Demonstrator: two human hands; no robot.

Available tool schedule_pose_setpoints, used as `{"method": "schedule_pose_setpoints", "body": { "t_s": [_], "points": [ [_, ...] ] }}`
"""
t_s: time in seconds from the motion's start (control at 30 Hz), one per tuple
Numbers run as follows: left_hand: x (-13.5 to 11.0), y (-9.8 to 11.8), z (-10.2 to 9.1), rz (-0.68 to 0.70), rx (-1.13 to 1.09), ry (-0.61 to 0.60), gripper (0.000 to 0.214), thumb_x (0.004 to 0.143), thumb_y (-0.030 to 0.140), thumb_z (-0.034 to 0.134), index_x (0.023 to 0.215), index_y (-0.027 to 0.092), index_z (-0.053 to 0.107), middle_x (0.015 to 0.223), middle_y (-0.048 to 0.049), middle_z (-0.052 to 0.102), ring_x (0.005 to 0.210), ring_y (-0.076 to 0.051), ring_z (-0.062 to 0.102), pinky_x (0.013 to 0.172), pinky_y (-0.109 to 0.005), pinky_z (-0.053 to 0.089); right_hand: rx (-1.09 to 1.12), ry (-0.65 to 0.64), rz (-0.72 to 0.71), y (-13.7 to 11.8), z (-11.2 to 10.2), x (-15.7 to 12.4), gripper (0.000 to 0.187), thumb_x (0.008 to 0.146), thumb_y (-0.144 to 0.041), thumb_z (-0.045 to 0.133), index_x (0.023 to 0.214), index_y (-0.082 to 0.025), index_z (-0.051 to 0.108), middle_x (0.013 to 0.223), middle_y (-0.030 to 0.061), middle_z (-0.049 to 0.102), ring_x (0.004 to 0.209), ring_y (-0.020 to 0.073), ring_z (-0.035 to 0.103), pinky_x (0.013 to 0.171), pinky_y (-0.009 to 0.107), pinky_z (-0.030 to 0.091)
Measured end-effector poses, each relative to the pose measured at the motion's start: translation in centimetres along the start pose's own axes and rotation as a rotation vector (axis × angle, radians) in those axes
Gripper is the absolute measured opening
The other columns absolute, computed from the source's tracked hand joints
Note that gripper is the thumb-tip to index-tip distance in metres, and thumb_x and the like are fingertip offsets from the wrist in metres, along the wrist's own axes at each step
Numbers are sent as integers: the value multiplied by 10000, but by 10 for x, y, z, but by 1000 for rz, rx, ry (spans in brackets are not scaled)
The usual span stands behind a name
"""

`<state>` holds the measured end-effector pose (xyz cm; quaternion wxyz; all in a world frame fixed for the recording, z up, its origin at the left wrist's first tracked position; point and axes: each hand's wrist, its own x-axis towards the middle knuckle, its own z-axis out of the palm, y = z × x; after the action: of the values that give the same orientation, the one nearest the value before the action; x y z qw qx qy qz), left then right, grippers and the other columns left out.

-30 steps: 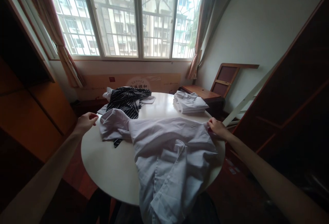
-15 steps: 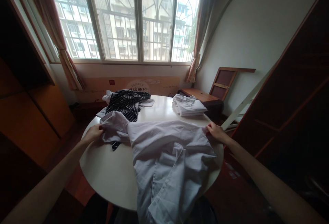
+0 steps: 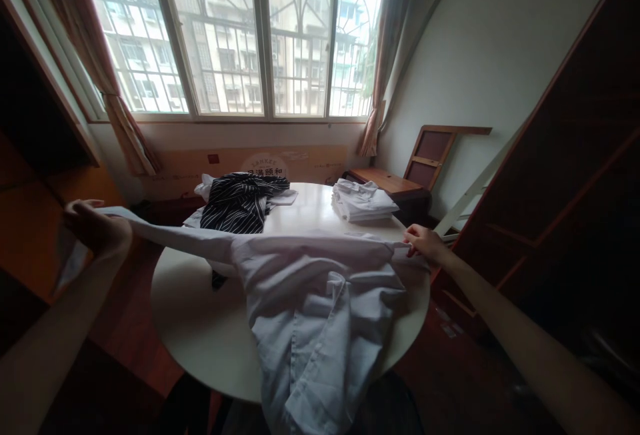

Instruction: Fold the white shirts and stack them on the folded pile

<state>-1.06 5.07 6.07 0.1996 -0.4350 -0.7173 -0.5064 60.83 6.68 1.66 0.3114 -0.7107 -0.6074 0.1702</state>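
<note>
A white shirt (image 3: 320, 308) lies spread over the near half of the round white table (image 3: 200, 328), its lower part hanging past the front edge. My left hand (image 3: 97, 227) is closed on one sleeve, held out taut and raised beyond the table's left edge; the cuff end dangles below it. At the table's right side, my right hand (image 3: 423, 243) pinches the other side of the shirt. Part of the button strip shows, creased and folded, in the middle of the cloth.
A black-and-white striped garment (image 3: 235, 202) lies heaped on other white cloth at the table's back left. Folded white shirts (image 3: 364, 200) are stacked at the back right. Beyond stand a wooden chair (image 3: 427, 155) and a barred window (image 3: 225, 42); a large dark wooden panel leans at right.
My left hand has moved left and up, drawing the crumpled sleeve out straight. My right hand keeps its hold nearly in place. The view has shifted slightly.
</note>
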Motion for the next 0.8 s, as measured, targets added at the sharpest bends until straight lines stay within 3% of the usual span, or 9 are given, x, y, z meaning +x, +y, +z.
{"method": "schedule_pose_setpoints", "body": {
  "t_s": [0.07, 0.17, 0.23, 0.37, 0.47, 0.53, 0.63, 0.7, 0.8],
  "points": [
    [-15, 12, 14, 39, 124, 62, 356, 787, 98, 393, 1132, 50, 465, 1283, -207, 400, 1196, -353, 374, 941, -531, 338, -80, 69, -40, -9, 2, 2, 39, 759, -175, 499, 748, -165, 536, 693, 7, 651, 373, 71, 514, 472, 202, 407],
    [-40, 37, 39, 216, 202, -86, 381, 716, 138, 482, 1088, 61, 508, 1240, -199, 441, 1123, -353, 436, 880, -498, 401, -137, 78, -154, -25, 12, 8, 165, 765, -179, 519, 919, -151, 571, 884, 45, 671, 372, 51, 491, 481, 202, 413],
    [-57, 52, 56, 361, 148, -298, 336, 727, 188, 488, 1042, 84, 543, 1158, -170, 519, 1080, -316, 476, 896, -456, 401, -178, 35, -223, -34, 21, 12, 253, 777, -199, 527, 1022, -153, 569, 951, 57, 672, 392, 53, 493, 514, 207, 423],
    [-84, 68, 81, 627, -83, -956, 395, 703, 329, 554, 1059, 159, 577, 1113, -104, 600, 1045, -253, 526, 893, -340, 415, -283, -69, -226, -42, 40, 19, 364, 765, -316, 584, 1083, -136, 585, 939, 81, 687, 493, 100, 549, 558, 220, 418],
    [-96, 68, 90, 609, -89, -1167, 359, 672, 311, 575, 999, 171, 624, 953, -77, 662, 886, -233, 586, 763, -292, 450, -345, -170, -217, -40, 50, 20, 337, 735, -352, 608, 974, -119, 649, 844, 84, 697, 599, 144, 582, 545, 217, 392],
    [-98, 67, 93, 625, -101, -1182, 224, 680, 258, 548, 843, 157, 664, 787, -56, 665, 738, -198, 591, 682, -270, 442, -358, -255, -266, -38, 54, 20, 229, 732, -318, 590, 823, -132, 687, 761, 64, 693, 625, 149, 577, 548, 214, 381],
    [-88, 69, 88, 671, -205, -1057, 169, 708, 232, 508, 676, 146, 651, 690, -50, 638, 635, -159, 558, 626, -259, 427, -336, -334, -337, -38, 50, 20, 177, 726, -256, 556, 672, -145, 682, 671, 44, 674, 599, 137, 551, 557, 216, 373],
    [-78, 71, 77, 687, -304, -862, 191, 731, 254, 492, 663, 154, 641, 699, -54, 634, 636, -156, 547, 623, -267, 433, -254, -273, -393, -43, 40, 19, 185, 726, -280, 553, 688, -149, 678, 679, 45, 670, 602, 138, 544, 563, 223, 376],
    [-66, 74, 51, 655, -385, -438, 191, 745, 264, 481, 644, 176, 617, 752, -59, 644, 741, -179, 555, 716, -309, 446, -8, -67, -475, -53, 18, 11, 292, 758, -395, 512, 743, -146, 663, 740, 56, 666, 652, 154, 554, 598, 240, 401]
  ]
}}
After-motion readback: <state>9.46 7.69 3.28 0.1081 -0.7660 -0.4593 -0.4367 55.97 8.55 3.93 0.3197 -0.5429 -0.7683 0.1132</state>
